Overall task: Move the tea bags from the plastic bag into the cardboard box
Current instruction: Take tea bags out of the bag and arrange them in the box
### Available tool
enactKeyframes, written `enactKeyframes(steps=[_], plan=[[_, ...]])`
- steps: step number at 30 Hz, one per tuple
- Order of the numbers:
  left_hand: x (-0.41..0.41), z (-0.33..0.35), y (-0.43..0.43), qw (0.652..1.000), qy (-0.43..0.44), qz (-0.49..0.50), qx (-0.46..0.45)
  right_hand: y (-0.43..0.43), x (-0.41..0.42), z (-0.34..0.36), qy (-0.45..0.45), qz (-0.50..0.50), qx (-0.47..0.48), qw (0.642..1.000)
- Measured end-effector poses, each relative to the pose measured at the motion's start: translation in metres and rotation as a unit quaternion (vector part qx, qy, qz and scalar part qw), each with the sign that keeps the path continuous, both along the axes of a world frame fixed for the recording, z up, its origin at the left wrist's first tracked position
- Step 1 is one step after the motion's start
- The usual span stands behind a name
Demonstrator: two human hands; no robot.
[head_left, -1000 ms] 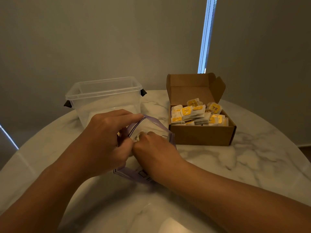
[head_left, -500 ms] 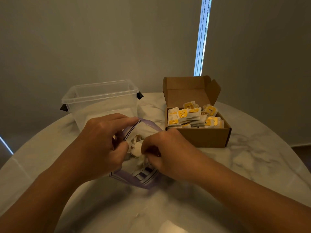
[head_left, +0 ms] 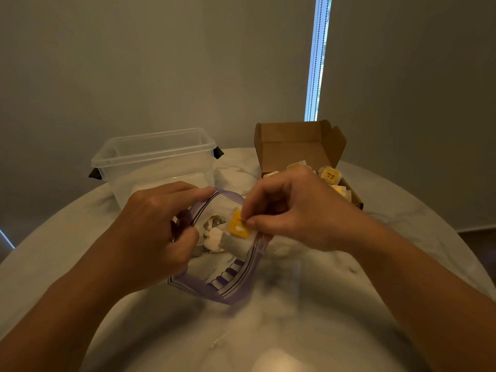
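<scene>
— What is the person's left hand doing?

— Its fingers are curled round the left rim of the plastic bag. The forefinger stretches along the far edge of the purple zip strip and the thumb is tucked against the near side, so the mouth gapes open.

— And the right hand?

— Its thumb and forefinger pinch a tea bag by its yellow tag, with the other fingers curled in behind them. The tea bag sits at those fingertips, over the bag's mouth by its right rim, and its white pouch lies just below the tag.

— Is anything else in there?

— The remaining tea bags lie inside, between the left thumb and the right fingertips. They are too crumpled together to count.

— Where is the cardboard box?

— It is just beyond the right knuckles, which hide its near left corner. Its lid stands upright, and the boxed tea bags with yellow labels show past the knuckles.

— What lies beyond the left fingers?

— A clear plastic tub stands past the left forefinger's tip on the marble table, apart from the box.
</scene>
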State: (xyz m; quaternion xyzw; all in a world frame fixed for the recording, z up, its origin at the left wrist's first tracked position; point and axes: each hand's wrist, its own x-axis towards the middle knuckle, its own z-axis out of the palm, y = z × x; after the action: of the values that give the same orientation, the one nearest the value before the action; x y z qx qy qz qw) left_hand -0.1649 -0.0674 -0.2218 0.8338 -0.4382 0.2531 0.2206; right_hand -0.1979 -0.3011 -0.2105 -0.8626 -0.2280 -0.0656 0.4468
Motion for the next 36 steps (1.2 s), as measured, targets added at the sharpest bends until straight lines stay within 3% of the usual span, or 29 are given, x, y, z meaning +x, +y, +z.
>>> enactKeyframes(steps=[6, 10, 14, 24, 29, 36], plan=[[0.002, -0.001, 0.002, 1.0, 0.004, -0.001, -0.009, -0.044, 0.01, 0.017, -0.044, -0.052, 0.087, 0.994], [0.004, -0.002, 0.003, 1.0, 0.0, -0.007, -0.006, -0.072, 0.031, 0.02, -0.066, -0.125, 0.084, 0.986], [0.005, -0.002, 0.002, 1.0, -0.004, -0.009, -0.004, -0.083, 0.051, 0.022, -0.066, -0.171, 0.033, 0.982], [0.004, 0.0, 0.002, 0.999, -0.003, -0.026, -0.021, -0.058, 0.096, 0.032, 0.01, -0.115, -0.152, 0.982], [0.004, 0.0, 0.002, 1.0, -0.001, -0.019, -0.007, -0.052, 0.121, 0.016, -0.061, -0.169, -0.297, 0.938], [0.004, 0.001, 0.004, 1.0, -0.005, -0.003, -0.003, -0.044, 0.09, 0.007, -0.172, -0.197, -0.276, 0.925]])
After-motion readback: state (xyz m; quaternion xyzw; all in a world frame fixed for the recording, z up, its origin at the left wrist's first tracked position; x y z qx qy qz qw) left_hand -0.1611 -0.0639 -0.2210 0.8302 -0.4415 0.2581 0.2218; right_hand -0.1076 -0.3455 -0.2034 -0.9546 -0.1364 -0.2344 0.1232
